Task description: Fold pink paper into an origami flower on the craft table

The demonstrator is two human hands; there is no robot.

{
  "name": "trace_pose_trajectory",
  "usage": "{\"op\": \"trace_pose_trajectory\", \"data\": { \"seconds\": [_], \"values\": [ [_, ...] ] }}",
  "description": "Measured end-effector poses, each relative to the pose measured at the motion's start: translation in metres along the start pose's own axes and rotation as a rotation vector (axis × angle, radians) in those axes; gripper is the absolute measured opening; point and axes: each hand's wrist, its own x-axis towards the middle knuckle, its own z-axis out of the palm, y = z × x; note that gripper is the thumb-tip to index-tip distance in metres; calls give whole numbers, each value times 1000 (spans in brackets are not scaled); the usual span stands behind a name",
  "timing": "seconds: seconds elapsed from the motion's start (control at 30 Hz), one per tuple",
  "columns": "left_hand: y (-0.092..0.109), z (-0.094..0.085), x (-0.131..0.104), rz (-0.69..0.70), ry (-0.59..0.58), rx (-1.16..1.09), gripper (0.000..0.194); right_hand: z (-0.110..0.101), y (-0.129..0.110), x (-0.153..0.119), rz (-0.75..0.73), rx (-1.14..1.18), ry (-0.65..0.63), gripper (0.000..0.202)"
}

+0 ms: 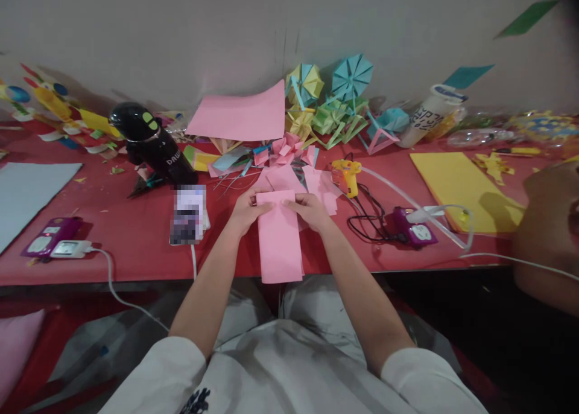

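A folded sheet of pink paper [279, 245] is held by its far end between both my hands, and its near end reaches past the table's front edge. My left hand [246, 210] pinches the upper left corner, thumb on top. On the upper right corner, my right hand [310, 210] grips it the same way, its other fingers hidden under the paper. Just beyond lie loose pink paper pieces [322, 187] and a pink folded-paper flower [286, 149].
A black bottle [154, 145] and a phone [188, 213] are to the left. To the right sit a yellow glue gun [347, 175], a purple power socket [414, 227] with cables, and yellow paper [465, 191]. Paper umbrellas [353, 77] stand at the back. Another person's arm [547, 233] is at far right.
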Motion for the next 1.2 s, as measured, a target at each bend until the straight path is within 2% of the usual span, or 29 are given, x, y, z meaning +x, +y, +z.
{"op": "trace_pose_trajectory", "data": {
  "seconds": [0.5,1.2],
  "values": [
    [2,-4,-4,17,-36,29,55,1,-3,-4,5,-22,-52,35],
    [-2,-8,-1,42,-27,49,54,-3,1,-2,2,-135,2,40]
  ]
}}
